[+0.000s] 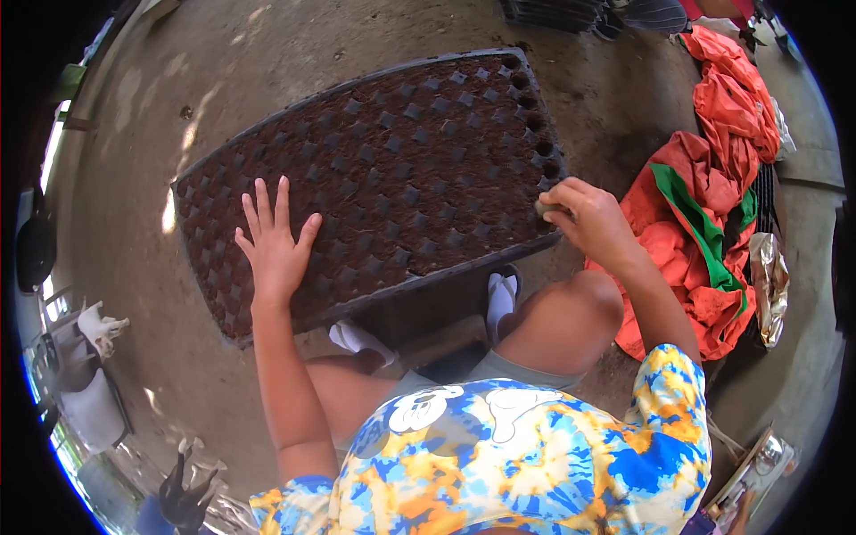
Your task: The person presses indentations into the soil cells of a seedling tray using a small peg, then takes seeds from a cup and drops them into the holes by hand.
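A large black seedling tray [392, 283] lies on the ground before me, its cells filled with dark brown soil [357, 169]. Along the tray's right edge runs a column of round holes [533, 120] pressed into the soil. My left hand [276, 245] rests with fingers spread over the tray's left part and holds nothing. At the right edge, below the holes, my right hand [584, 214] is closed on a small greyish-green object [543, 209]. The fingers hide most of that object, and its tip is at the soil.
Red and green cloth [687, 232] lies heaped on the ground at the right, with crumpled foil-like material [769, 276] beside it. Stacked black trays [557, 12] and part of another person [713, 9] show at the top. My feet are just below the tray.
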`<control>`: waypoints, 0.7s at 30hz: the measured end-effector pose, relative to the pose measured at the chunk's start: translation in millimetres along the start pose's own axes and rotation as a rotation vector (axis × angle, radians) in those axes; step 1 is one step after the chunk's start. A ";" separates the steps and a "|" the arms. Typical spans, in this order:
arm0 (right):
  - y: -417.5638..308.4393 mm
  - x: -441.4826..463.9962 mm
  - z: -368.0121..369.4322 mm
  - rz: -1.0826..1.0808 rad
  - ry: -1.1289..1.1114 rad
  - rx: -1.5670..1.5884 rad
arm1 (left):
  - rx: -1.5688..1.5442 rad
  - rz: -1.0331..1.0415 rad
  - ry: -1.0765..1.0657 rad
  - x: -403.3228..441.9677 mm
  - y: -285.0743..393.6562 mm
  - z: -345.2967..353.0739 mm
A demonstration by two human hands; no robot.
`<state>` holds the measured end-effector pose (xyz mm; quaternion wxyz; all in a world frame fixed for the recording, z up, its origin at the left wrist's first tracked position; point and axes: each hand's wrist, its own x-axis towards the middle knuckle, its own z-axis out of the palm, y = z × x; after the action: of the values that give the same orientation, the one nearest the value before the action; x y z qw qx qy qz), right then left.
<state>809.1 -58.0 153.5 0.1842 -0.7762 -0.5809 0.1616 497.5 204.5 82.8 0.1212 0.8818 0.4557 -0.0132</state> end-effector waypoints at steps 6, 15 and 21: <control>5.5 14.0 -1.5 0.041 0.062 0.009 | 0.005 -0.010 -0.008 -0.9 1.9 -0.8; 8.4 47.3 -7.2 0.019 0.183 -0.027 | 0.008 0.002 0.017 -0.2 0.1 3.3; 25.6 67.2 -1.6 -0.045 0.163 -0.073 | -0.004 -0.004 0.019 -0.1 0.0 5.0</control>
<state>849.7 -0.1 140.2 0.2058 -0.7797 -0.5869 0.0725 497.9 203.4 78.0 0.1186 0.8807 0.4585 -0.0042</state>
